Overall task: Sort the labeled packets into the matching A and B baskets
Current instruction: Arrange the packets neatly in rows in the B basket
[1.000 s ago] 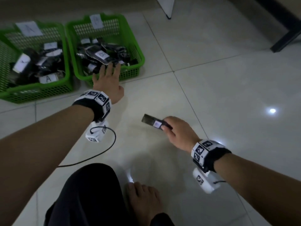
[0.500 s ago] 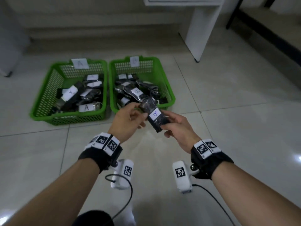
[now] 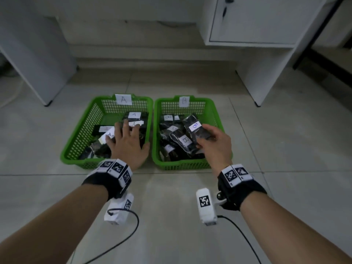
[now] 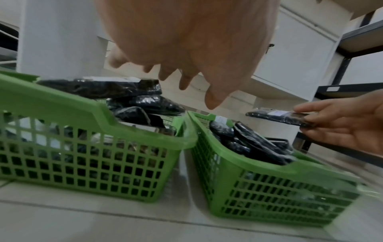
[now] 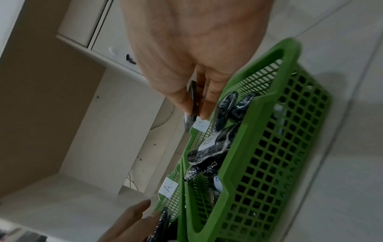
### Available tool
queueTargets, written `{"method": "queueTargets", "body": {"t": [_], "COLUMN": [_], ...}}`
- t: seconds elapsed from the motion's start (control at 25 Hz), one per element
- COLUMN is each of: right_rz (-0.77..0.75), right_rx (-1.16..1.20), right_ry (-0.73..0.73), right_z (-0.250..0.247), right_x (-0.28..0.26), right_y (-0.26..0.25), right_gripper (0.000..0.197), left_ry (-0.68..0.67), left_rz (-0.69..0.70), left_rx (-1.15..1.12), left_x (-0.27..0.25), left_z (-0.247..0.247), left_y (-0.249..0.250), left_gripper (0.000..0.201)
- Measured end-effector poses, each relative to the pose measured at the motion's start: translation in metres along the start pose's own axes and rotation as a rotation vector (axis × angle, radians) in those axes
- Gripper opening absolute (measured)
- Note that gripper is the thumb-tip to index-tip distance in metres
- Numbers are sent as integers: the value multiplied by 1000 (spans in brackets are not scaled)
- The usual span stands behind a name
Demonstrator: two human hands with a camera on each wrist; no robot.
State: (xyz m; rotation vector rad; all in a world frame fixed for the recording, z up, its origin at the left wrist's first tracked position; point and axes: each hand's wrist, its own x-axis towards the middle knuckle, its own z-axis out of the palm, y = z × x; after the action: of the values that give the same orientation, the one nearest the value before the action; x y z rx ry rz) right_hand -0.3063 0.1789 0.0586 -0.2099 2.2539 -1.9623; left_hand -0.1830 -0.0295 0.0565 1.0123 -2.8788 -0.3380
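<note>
Two green baskets stand side by side on the tiled floor: basket A [image 3: 80, 138] on the left, basket B [image 3: 213, 113] on the right, each with a paper letter tag on its far wall and several dark packets inside. My right hand [image 3: 213, 141] pinches a dark packet with a white B label [image 3: 196, 127] above basket B [image 4: 269, 170]; the same packet [image 4: 277, 117] shows edge-on in the left wrist view, and between thumb and fingers [image 5: 192, 101] in the right wrist view. My left hand [image 3: 127, 140] hovers over basket A [image 4: 89, 108], fingers spread and holding nothing.
A white cabinet [image 3: 262, 29] stands behind the baskets at the right, and a white panel leg [image 3: 36, 54] at the left. A dark shelf frame [image 4: 352, 49] is further right. Wrist-camera cables trail over the floor near me.
Both hands held the B packet together in front of the baskets; now the left hand has let go and moved over basket A, while the right has carried the packet over basket B.
</note>
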Motion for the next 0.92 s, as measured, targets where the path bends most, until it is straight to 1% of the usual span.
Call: {"method": "queueTargets", "body": {"t": [0.08, 0.12, 0.16, 0.2, 0.24, 0.28, 0.32, 0.36, 0.44, 0.64, 0.8, 0.92], "right_rz": [-92, -142, -196, -245, -279, -281, -268, -272, -307, -346, -309, -276], "right_rx": [-151, -240, -379, -575, -801, -978, -1077, -1116, -1149, -1145, -1112, -1112], "right_ry": [10, -15, -69, -147, -239, -325, -384, -409, -393, -400, -413, -438], "right_z": [16, 24, 33, 41, 48, 54, 58, 60, 59, 60, 64, 66], "right_x": [24, 35, 46, 56, 61, 65, 65, 65, 62, 59, 61, 64], "right_y": [2, 5, 8, 12, 16, 24, 30, 35, 41, 43, 47, 48], "right_gripper": [36, 34, 32, 32, 38, 47, 55, 60, 65, 69, 71, 78], "left_ry": [-90, -119, -142, -168, -197, -230, -256, -283, -340, -435, -543, -616], "left_rz": [-48, -50, -53, -60, -64, -66, -55, -40, -20, -97, -130, -134], "left_rx": [31, 40, 45, 56, 68, 93, 132, 177, 240, 220, 212, 223], "left_x": [17, 23, 29, 35, 39, 43, 47, 52, 56, 61, 69, 82], "left_z": [0, 2, 3, 4, 4, 4, 5, 8, 13, 8, -1, -10], "left_y": [-5, -7, -10, -12, -14, -16, -16, -15, -12, -4, 5, 11], "left_gripper": [72, 72, 72, 72, 72, 72, 72, 73, 77, 77, 83, 88]}}
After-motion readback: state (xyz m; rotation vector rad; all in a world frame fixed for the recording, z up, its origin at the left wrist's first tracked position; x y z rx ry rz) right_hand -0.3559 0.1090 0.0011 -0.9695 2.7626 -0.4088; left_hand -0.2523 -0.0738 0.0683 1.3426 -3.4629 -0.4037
